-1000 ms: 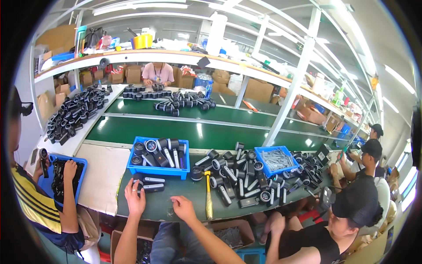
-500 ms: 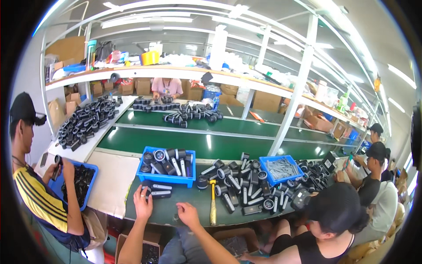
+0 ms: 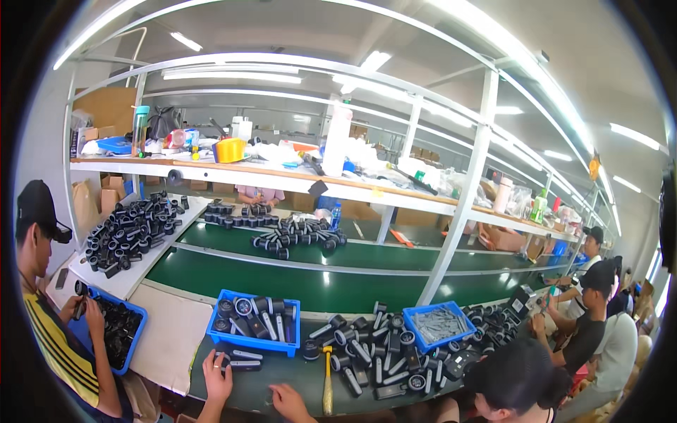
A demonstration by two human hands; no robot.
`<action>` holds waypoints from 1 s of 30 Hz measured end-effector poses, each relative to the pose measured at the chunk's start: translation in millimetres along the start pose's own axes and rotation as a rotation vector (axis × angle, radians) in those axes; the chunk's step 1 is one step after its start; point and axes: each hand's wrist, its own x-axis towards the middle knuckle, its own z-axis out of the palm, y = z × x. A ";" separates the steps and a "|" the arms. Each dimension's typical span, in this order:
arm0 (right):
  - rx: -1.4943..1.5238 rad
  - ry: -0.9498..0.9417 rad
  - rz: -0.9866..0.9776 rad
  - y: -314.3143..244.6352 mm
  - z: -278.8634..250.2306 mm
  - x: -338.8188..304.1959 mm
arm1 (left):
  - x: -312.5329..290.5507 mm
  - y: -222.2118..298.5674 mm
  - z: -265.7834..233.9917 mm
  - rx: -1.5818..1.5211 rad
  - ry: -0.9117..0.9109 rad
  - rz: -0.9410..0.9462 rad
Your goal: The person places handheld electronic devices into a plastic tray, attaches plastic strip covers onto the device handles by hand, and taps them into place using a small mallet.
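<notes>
Two black handheld devices (image 3: 245, 365) with silver strips lie side by side on the dark table, just in front of a blue bin (image 3: 255, 343). My left hand (image 3: 217, 381) curls its fingers over their left ends, hiding the round heads in part. Close to the table's near edge, my right hand (image 3: 288, 402) is held apart from the devices, fingers loosely stretched leftward with nothing in them. More black devices with round heads stand and lean inside the bin. To the right of my right hand lies a hammer (image 3: 327, 381) with a yellow handle.
A large heap of black devices (image 3: 374, 352) spreads to the right, around a blue tray (image 3: 441, 340) of grey strips. Co-workers sit at left and right; the left one works over a blue bin (image 3: 138, 338) of black parts. A green conveyor (image 3: 282, 282) runs behind.
The view has tilted upward, so the table and hands sit lower in the picture. My left hand stays at the two devices; my right hand remains near the table's edge.
</notes>
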 end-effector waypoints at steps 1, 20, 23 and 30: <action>-0.004 0.003 -0.007 -2.2 -1.9 1.5 | 2.4 0.9 0.2 -0.002 -0.009 -0.007; -0.137 -0.039 -0.005 2.0 7.1 -16.2 | -9.5 6.5 -11.7 -0.029 -0.040 -0.059; -0.005 -0.031 0.046 -4.6 6.9 -13.8 | 0.6 4.6 -15.1 -0.030 -0.089 -0.064; -0.036 -0.005 0.020 -11.8 -8.2 16.0 | 12.2 -13.7 7.4 0.052 -0.066 0.058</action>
